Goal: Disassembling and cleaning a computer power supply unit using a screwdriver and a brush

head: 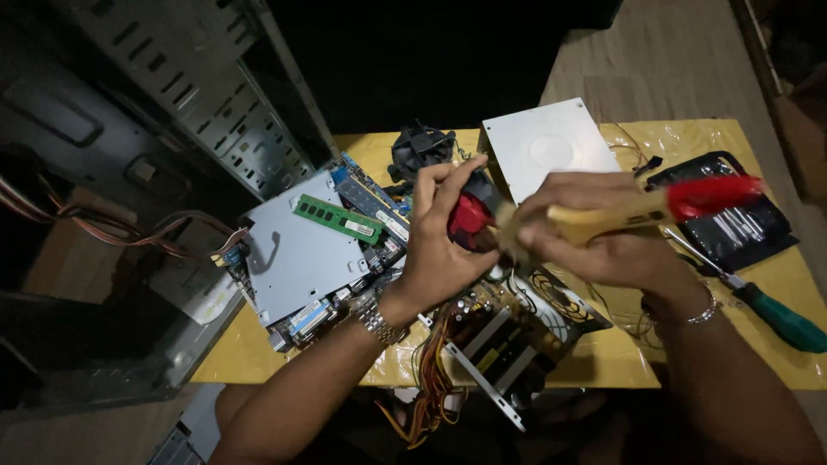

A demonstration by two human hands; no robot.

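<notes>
Left hand (444, 245) pinches a red-and-black part (472, 220) — mostly hidden — while right hand (594, 237) grips a brush (637, 211), bristles blurred.

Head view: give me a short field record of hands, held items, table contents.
left hand: grips a small red and black part, wrist wears a metal watch
right hand: holds a brush with a pale handle and red end, its bristle end against the red part
under hands: opened power supply with a bundle of wires
table left: green memory stick lying on a grey metal drive
table right: green-handled screwdriver, black tool pouch
table back: black fan, white metal plate
surface: yellow table
</notes>
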